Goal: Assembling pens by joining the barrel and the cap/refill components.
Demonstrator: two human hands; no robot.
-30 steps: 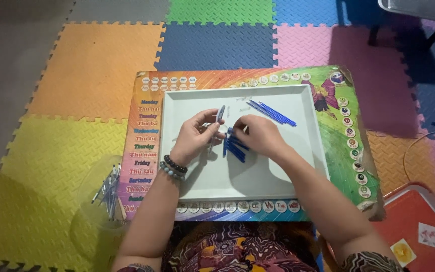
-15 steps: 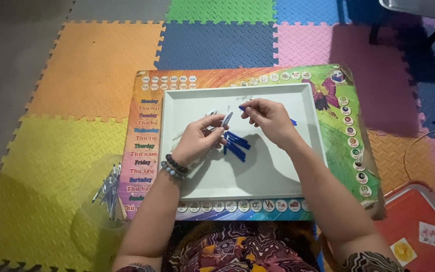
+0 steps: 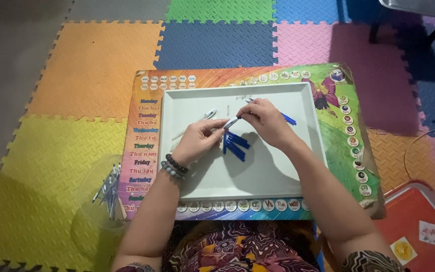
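Both hands gripped one pen (image 3: 231, 122), left hand (image 3: 200, 141) and right hand (image 3: 265, 118) at opposite ends; blue caps (image 3: 235, 146) lay just beneath them.

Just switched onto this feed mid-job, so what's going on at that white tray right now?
A person seated at a low table works over a white tray. The left hand and right hand meet above the tray, both pinching one pen between the fingertips. A small heap of blue pen parts lies on the tray under the hands, a few more blue pieces sit by the right hand, and a pale pen lies beside the left. A clear container of pens stands on the floor mat at the left.
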